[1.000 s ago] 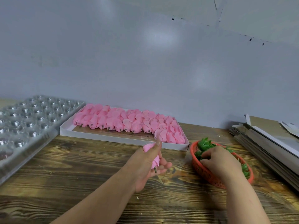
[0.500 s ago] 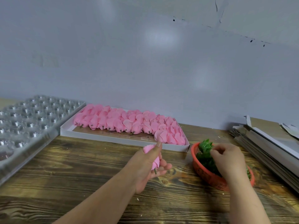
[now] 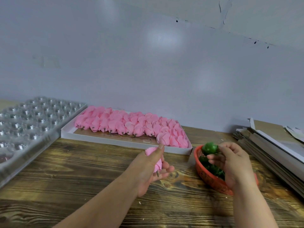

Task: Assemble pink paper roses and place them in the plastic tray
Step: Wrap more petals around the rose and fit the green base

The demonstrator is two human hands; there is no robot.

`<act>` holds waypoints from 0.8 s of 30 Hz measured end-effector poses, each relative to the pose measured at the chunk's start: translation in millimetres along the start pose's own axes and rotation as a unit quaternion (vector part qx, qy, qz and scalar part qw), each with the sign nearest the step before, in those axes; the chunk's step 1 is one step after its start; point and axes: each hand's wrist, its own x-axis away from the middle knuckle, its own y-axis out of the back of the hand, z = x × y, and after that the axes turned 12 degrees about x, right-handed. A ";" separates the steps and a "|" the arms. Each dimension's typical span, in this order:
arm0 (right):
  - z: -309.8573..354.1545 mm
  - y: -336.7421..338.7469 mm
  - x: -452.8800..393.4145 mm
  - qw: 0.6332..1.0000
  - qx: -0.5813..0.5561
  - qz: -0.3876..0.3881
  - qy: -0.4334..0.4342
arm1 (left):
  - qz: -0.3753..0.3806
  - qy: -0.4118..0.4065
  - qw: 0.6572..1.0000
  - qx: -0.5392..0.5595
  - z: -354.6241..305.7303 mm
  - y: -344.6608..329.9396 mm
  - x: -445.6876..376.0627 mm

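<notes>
Left hand point(image 3: 148, 170) grips a pink rose head point(image 3: 155, 159), stem down, mid-desk; right hand point(image 3: 230, 162) pinches a green calyx point(image 3: 209, 148) above the red basket point(image 3: 209, 178); next, likely, threading calyx onto stem; plastic tray point(image 3: 29, 122) waits at the desk's left edge.

— What lies at the right edge?
— A stack of flattened cardboard sheets point(image 3: 269, 150), resting on the dark wooden tabletop point(image 3: 85, 170).
— And behind?
— A plain pale wall point(image 3: 148, 63), marked with a few small dark specks.
</notes>
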 end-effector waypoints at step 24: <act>-7.9 -69.1 53.1 0.856 0.236 0.392 0.239 | -0.107 -0.039 0.984 0.136 -10.4 -2.4 -5.1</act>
